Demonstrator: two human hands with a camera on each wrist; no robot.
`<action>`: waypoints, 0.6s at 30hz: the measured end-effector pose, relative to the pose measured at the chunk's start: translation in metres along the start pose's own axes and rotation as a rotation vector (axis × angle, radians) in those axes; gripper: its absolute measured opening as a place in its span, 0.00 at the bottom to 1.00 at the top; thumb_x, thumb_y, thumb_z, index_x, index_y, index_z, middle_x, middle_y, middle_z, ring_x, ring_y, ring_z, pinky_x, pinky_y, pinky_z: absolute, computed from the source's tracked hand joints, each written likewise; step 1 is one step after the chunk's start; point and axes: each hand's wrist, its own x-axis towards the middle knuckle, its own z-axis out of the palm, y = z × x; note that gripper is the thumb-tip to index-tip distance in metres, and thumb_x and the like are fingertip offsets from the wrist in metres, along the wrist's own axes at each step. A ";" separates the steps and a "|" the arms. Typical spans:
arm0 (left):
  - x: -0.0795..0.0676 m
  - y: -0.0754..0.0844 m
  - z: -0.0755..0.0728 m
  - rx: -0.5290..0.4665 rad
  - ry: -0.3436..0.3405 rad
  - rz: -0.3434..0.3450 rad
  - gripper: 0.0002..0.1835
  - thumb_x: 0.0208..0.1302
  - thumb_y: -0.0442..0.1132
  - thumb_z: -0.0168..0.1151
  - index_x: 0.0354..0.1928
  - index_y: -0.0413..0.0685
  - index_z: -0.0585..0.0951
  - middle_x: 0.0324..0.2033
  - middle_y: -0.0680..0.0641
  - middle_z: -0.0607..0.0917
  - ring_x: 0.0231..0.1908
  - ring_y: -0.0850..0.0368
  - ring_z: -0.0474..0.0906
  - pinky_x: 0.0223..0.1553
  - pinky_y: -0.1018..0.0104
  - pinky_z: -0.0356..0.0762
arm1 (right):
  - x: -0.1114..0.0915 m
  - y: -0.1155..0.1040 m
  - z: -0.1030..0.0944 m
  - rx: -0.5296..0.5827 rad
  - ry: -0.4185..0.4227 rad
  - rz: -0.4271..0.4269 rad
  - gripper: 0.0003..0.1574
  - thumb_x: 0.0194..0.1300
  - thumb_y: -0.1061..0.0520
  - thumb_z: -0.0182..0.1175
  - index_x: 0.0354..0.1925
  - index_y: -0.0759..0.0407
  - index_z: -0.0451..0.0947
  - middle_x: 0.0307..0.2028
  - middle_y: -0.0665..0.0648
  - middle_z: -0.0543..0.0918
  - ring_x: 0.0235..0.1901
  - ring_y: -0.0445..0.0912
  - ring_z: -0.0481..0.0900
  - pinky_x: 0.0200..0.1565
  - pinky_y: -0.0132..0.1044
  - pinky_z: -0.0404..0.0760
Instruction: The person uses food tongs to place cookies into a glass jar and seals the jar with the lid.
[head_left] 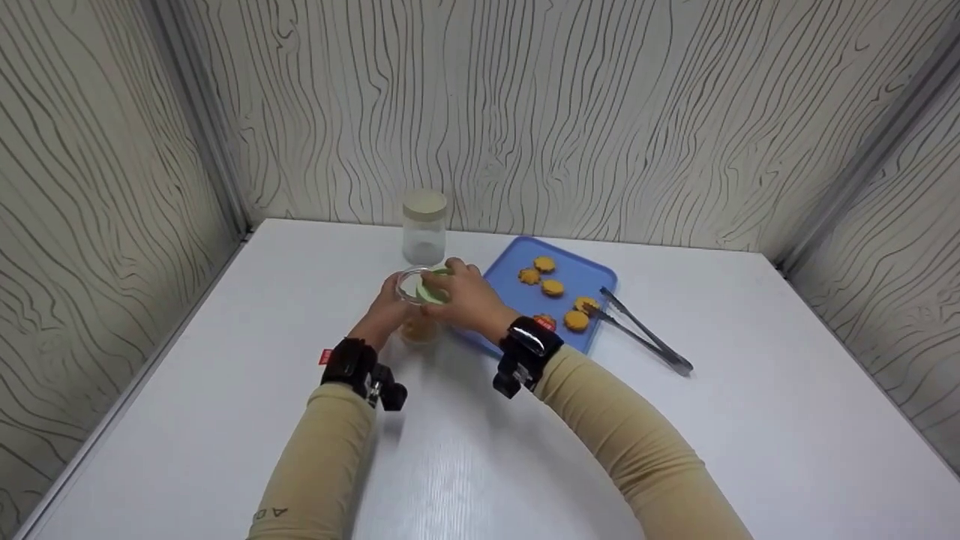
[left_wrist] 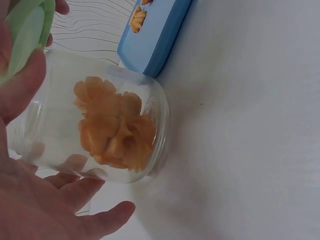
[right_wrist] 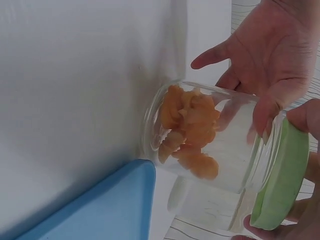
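A clear glass jar (right_wrist: pixel 235 140) stands on the table with several orange-brown, flower-shaped biscuits (right_wrist: pixel 192 117) at its bottom. My left hand (head_left: pixel 381 313) holds it near the mouth, thumb on one side and fingers round the other. The right hand (head_left: pixel 474 301) grips a light green lid (right_wrist: pixel 284 175) by its edge. In the head view the lid is tilted over the right part of the jar's mouth, leaving the left part of the opening uncovered. Whether the lid touches the rim I cannot tell.
Right of the jar lies a blue tray (head_left: pixel 504 259) with several golden biscuits (head_left: pixel 553 288) on it. Metal tongs (head_left: pixel 651 339) rest with their tips on the tray's right side. Behind, near the wall, stands a second clear jar (head_left: pixel 424 241) with a cream lid (head_left: pixel 424 202) on.
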 end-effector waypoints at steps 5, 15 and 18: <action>0.000 0.000 -0.001 -0.020 -0.010 -0.024 0.45 0.59 0.33 0.59 0.76 0.50 0.48 0.74 0.44 0.53 0.73 0.46 0.45 0.71 0.48 0.43 | 0.004 -0.002 0.000 -0.003 -0.004 -0.007 0.36 0.63 0.45 0.63 0.67 0.50 0.70 0.65 0.67 0.64 0.58 0.60 0.67 0.54 0.51 0.74; -0.002 0.003 -0.003 -0.023 -0.035 -0.056 0.49 0.53 0.26 0.53 0.77 0.53 0.46 0.75 0.45 0.51 0.73 0.47 0.43 0.71 0.48 0.43 | 0.008 -0.009 0.000 0.002 -0.014 0.001 0.38 0.63 0.46 0.64 0.68 0.51 0.69 0.66 0.67 0.64 0.57 0.59 0.68 0.54 0.50 0.74; -0.002 0.002 -0.004 -0.026 -0.045 -0.035 0.50 0.50 0.24 0.53 0.76 0.51 0.47 0.75 0.45 0.52 0.73 0.47 0.44 0.71 0.48 0.43 | 0.011 -0.009 0.001 -0.012 -0.017 -0.005 0.38 0.62 0.45 0.64 0.68 0.51 0.68 0.65 0.67 0.65 0.56 0.59 0.69 0.54 0.49 0.73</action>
